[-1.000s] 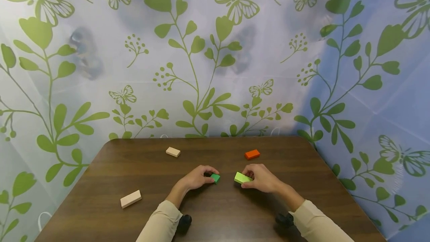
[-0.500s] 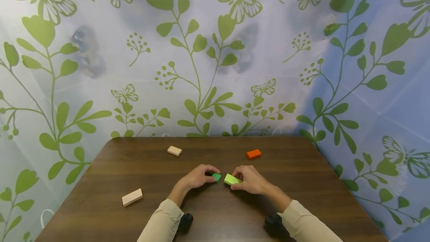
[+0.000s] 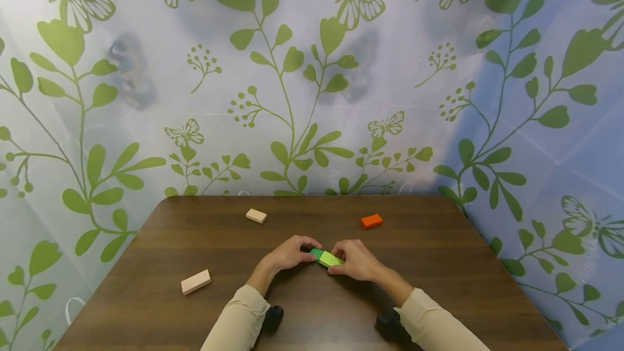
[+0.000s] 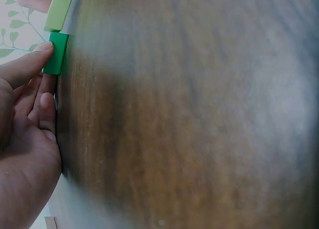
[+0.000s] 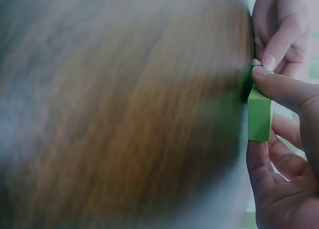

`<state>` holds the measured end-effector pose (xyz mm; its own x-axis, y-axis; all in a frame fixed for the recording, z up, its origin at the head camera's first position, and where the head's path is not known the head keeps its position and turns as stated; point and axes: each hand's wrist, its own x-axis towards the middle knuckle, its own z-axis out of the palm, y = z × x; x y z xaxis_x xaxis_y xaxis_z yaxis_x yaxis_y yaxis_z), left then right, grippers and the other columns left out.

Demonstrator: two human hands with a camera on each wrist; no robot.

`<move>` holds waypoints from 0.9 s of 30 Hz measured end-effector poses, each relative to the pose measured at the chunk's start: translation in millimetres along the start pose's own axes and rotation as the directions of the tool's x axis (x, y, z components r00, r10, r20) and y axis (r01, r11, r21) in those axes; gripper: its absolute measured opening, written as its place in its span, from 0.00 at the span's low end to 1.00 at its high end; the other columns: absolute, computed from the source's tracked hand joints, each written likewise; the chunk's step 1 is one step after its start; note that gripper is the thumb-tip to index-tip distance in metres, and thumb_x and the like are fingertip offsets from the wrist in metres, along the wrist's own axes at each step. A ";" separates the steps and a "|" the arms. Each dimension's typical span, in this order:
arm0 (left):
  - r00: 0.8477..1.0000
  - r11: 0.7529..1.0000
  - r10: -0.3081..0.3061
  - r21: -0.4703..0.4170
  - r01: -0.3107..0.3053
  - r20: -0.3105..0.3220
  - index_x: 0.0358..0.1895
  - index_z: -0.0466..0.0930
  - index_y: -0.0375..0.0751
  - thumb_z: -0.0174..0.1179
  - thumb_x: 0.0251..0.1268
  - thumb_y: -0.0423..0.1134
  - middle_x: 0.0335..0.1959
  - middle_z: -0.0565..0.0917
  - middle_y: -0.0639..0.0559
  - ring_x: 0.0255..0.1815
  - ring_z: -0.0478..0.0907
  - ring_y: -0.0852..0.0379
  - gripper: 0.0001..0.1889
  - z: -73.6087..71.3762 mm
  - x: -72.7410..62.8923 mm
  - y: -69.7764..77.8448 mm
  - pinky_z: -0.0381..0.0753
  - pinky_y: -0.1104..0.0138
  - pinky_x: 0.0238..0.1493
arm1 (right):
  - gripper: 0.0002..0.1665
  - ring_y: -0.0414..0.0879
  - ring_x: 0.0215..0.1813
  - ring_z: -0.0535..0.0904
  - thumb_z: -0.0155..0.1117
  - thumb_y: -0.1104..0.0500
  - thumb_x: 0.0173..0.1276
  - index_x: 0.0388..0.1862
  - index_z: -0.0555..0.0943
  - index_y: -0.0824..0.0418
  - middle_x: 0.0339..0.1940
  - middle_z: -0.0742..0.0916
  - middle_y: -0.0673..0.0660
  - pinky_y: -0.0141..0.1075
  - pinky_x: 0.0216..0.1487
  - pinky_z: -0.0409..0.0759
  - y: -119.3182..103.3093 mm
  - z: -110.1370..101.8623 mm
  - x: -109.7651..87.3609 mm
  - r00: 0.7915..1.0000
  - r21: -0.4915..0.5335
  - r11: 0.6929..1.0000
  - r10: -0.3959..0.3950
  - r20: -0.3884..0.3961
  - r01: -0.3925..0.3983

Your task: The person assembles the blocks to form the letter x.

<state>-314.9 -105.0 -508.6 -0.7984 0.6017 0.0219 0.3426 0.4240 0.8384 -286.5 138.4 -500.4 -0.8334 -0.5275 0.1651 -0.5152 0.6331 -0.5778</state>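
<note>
My left hand (image 3: 288, 253) pinches a dark green block (image 3: 316, 253) between thumb and fingers near the middle of the table. From the right, my right hand (image 3: 358, 261) grips a light green block (image 3: 331, 259) by its right part. The two blocks meet end to end in the head view, the light one overlapping the dark one's right end. In the left wrist view the thumb lies on the dark green block (image 4: 56, 53), with the light green block (image 4: 59, 10) just beyond it. The right wrist view shows the light green block (image 5: 259, 115) between thumb and fingers.
An orange block (image 3: 371, 221) lies at the back right of the brown table (image 3: 302, 313). At the back left is a small pale wooden block (image 3: 255, 216), and another pale wooden block (image 3: 196, 282) lies nearer on the left. A leaf-patterned curtain (image 3: 292, 96) hangs behind.
My right hand has moved left with the light green block, closing the gap to the dark green one. The left hand has stayed nearly in place, still holding its block.
</note>
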 end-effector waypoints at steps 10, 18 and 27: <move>1.000 1.000 -0.012 -0.016 0.012 0.010 0.59 0.84 0.34 0.64 0.72 0.28 0.51 0.83 0.47 0.49 0.77 0.53 0.15 -1.0 -2.2 3.0 0.78 0.59 0.50 | 0.17 0.37 0.32 0.78 0.85 0.51 0.56 0.37 0.86 0.57 0.30 0.85 0.44 0.34 0.35 0.79 0.6 7.6 1.2 0.999 -0.044 0.998 0.039 -0.009 -0.039; 1.000 1.000 0.013 -0.023 -0.013 0.015 0.59 0.83 0.33 0.64 0.72 0.28 0.51 0.84 0.46 0.49 0.78 0.53 0.15 -1.8 -1.5 3.2 0.79 0.61 0.50 | 0.18 0.38 0.34 0.79 0.85 0.51 0.57 0.39 0.86 0.58 0.33 0.86 0.46 0.35 0.35 0.79 -0.4 7.0 2.1 0.999 -0.056 0.997 0.045 -0.011 -0.045; 1.000 1.000 0.007 -0.018 -0.007 0.010 0.60 0.83 0.36 0.64 0.73 0.29 0.52 0.83 0.47 0.52 0.78 0.50 0.16 1.1 -0.3 -0.8 0.78 0.55 0.53 | 0.20 0.39 0.35 0.79 0.84 0.49 0.58 0.41 0.86 0.58 0.34 0.86 0.46 0.36 0.37 0.80 -0.9 3.0 1.3 0.998 -0.044 0.998 0.056 0.030 -0.055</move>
<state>-314.4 -104.8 -509.9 -0.7910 0.6115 0.0226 0.3394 0.4078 0.8476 -286.5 135.4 -502.1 -0.8547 -0.5076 0.1083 -0.4768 0.6854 -0.5504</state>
